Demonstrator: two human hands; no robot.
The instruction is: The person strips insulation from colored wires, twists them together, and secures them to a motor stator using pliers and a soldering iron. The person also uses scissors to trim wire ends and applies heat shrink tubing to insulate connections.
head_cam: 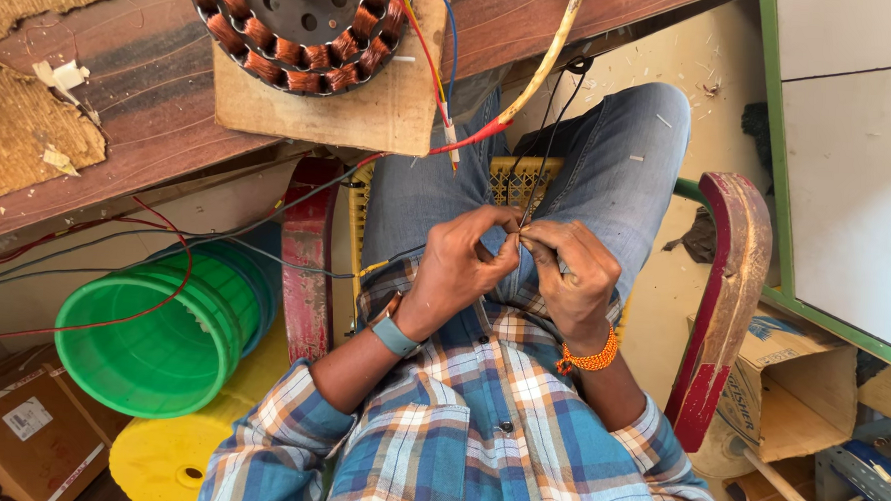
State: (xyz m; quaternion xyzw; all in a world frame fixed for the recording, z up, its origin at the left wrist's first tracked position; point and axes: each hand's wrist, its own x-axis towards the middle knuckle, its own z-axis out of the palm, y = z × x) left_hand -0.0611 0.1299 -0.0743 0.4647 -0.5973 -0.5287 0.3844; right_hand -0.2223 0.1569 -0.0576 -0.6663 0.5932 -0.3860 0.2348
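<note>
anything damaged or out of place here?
Yes. The bench's board covering is torn and crumbling at upper left, with paper scraps on the bare wood. The wooden block under the stator overhangs the bench edge. Both hands pinch thin wires.

Both forearms bare below rolled sleeves, angled inward over lap. Left hand [457, 271] and right hand [572, 271] meet at centre, fingertips touching. Left hand: thumb and forefinger pinched together, knuckles up, wrist bent slightly. Right hand: fingers curled, tips pressed against left fingertips, back of hand facing camera. Elbows out of view. Both hands closed in fine pinch.
</note>
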